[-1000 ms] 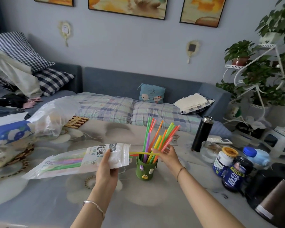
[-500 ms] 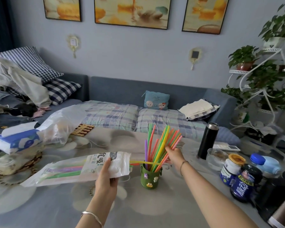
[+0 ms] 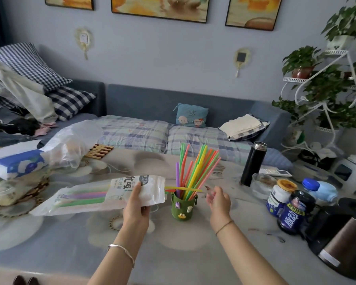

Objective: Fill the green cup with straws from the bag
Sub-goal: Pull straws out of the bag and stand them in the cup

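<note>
Left grip [image 3: 137,204] pinches straw bag [image 3: 86,197]; right grip [image 3: 219,200] slack, empty, 3 o'clock of green cup [image 3: 183,208]. I'd pinch protruding yellow straw [image 3: 185,188], bag steady.

The left hand [image 3: 135,206] grips the bag [image 3: 86,199] beside the green cup [image 3: 182,208] of straws [image 3: 194,171], right hand [image 3: 219,200] loose nearby.

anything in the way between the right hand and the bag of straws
Yes: the green cup with its standing straws sits between the right hand and the bag mouth. A yellow straw pokes from the bag past the cup towards that hand.
</note>
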Demonstrator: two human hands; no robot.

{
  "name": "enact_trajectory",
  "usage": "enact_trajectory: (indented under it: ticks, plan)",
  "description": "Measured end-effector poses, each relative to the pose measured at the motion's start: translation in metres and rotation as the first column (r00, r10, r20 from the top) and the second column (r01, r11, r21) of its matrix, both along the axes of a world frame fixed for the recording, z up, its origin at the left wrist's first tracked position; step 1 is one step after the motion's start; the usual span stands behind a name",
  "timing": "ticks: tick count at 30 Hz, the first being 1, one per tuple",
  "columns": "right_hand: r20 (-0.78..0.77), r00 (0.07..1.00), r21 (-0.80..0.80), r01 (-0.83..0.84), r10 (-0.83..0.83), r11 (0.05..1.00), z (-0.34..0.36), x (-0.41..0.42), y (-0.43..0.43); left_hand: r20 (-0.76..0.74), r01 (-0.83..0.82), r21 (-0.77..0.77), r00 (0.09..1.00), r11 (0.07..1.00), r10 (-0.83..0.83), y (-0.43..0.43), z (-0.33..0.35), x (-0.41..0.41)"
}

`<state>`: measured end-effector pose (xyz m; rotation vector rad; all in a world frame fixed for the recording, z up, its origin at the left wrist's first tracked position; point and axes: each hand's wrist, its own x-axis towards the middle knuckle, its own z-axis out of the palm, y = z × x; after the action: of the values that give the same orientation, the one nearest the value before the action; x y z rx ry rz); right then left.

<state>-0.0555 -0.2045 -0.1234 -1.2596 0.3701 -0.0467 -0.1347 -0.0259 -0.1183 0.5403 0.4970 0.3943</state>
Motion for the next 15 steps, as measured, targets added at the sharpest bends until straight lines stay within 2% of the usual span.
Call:
enact_trajectory:
  ticks: [3,5,10,15]
  plan:
    - [-0.039,0.994,0.361,-0.080,0.100,0.929,0.003,-0.023,0.012,0.026,-0.020,0.127,1.000,0.992,0.017,-0.008,0.012,-0.007]
    - [-0.030,0.985,0.465,-0.136,0.169,0.875,0.009,-0.033,0.025,0.045,-0.043,0.244,0.998,0.969,0.033,-0.014,0.019,-0.011]
    - [-0.058,0.962,0.536,-0.195,0.266,0.821,0.016,-0.052,0.054,0.091,0.001,0.508,0.994,0.861,-0.055,-0.022,0.035,-0.024]
    - [-0.025,0.955,0.544,-0.236,0.297,0.805,0.022,-0.061,0.061,0.170,-0.041,0.626,0.982,0.779,-0.084,-0.019,0.049,-0.031]
